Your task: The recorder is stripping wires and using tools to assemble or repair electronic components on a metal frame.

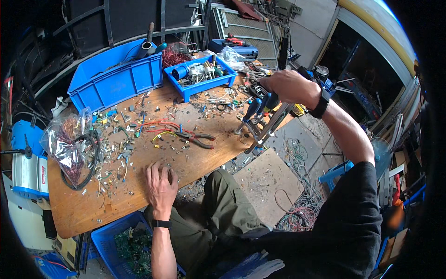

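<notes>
My left hand (160, 186) lies on the near edge of the wooden table (111, 204), its fingers apart and slightly bent, holding nothing. Ahead of it, pliers (200, 139) with dark handles lie near red and yellow wires (162, 130). My right hand (290, 87) reaches out to the table's right end, over a metal tool rack (265, 129) clamped at the edge. Blue-handled tools (252, 109) stand in that rack. The right fingers curl downward beside a dark handle; their tips are hidden, and what they grip cannot be made out.
Small scraps litter the table. At its back stand a large blue bin (116, 86) and a blue tray (204, 76) of parts. A plastic bag (67, 144) of copper-coloured wire sits left. Below are a blue basket (104, 239) of circuit boards and tangled wires (299, 209).
</notes>
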Motion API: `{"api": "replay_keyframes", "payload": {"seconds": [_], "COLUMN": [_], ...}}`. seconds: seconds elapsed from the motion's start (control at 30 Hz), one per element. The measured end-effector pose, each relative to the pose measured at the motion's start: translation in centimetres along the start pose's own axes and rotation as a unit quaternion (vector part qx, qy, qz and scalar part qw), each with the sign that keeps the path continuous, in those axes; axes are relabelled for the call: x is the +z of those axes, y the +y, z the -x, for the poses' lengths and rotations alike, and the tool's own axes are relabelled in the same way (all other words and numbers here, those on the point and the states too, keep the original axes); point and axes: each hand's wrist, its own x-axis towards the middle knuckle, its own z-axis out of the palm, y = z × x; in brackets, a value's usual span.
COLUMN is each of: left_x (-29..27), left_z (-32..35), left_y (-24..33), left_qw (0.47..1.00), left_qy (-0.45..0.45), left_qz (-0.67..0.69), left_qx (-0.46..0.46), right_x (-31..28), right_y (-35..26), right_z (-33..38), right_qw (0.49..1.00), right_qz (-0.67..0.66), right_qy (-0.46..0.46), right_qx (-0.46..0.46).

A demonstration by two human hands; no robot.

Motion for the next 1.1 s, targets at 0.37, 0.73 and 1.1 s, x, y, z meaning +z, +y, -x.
{"api": "replay_keyframes", "payload": {"seconds": [0.37, 0.73, 1.1], "left_x": [-0.4, 0.1, 0.7], "left_z": [0.1, -0.1, 0.3], "left_y": [0.2, -0.2, -0.4], "left_qw": [1.0, 1.0, 1.0], "left_qy": [-0.004, 0.016, 0.009], "left_qz": [0.021, 0.013, 0.009], "left_qx": [-0.019, -0.014, -0.009], "right_x": [2.9, 4.5, 17.7], "right_y": [-1.5, -12.9, -18.3], "right_z": [-1.4, -3.9, -9.6], "right_qw": [0.993, 0.977, 0.952], "right_qz": [0.047, -0.178, -0.285], "right_qy": [0.012, 0.017, 0.078], "right_qx": [-0.107, -0.115, -0.074]}}
